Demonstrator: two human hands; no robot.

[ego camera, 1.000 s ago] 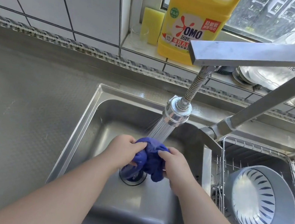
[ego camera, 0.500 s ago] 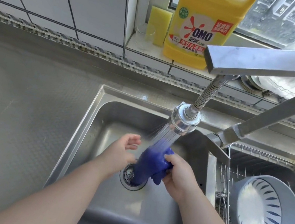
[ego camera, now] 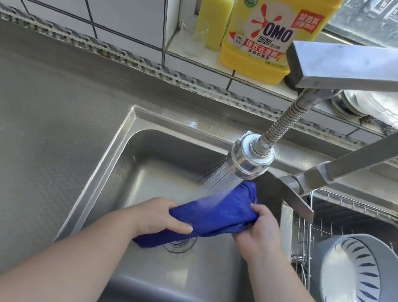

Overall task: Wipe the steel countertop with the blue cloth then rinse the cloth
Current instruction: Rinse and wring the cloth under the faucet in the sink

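The blue cloth (ego camera: 218,214) hangs stretched between two hands over the sink basin (ego camera: 167,291), low at the left, higher at the right, its lower end drooping across the drain (ego camera: 180,243). The left hand (ego camera: 159,217) has its fingers (ego camera: 176,225) clenched over the cloth's lower end; the right hand (ego camera: 259,230) grips the upper, bunched end — both hold the one cloth, well inside the basin walls. The basin floor nearest the viewer is bare steel, with open room on every side of the hands. To the right, past the divider edge, one wire rack (ego camera: 310,239) sits in the second basin and carries one grey colander (ego camera: 364,292) tilted on its side. To the left the steel surface (ego camera: 18,159) runs flat and bare to the sink's raised rim. Above the cloth one spray head (ego camera: 249,158) on a flexible hose pours water (ego camera: 219,181) onto the cloth's upper half; the square faucet arm (ego camera: 371,69) crosses overhead. Farther back, on the tiled sill (ego camera: 200,62) — one yellow detergent bottle (ego camera: 270,27), one yellow sponge (ego camera: 214,18) upright beside it, one clear glass (ego camera: 193,35) in front of the sponge.
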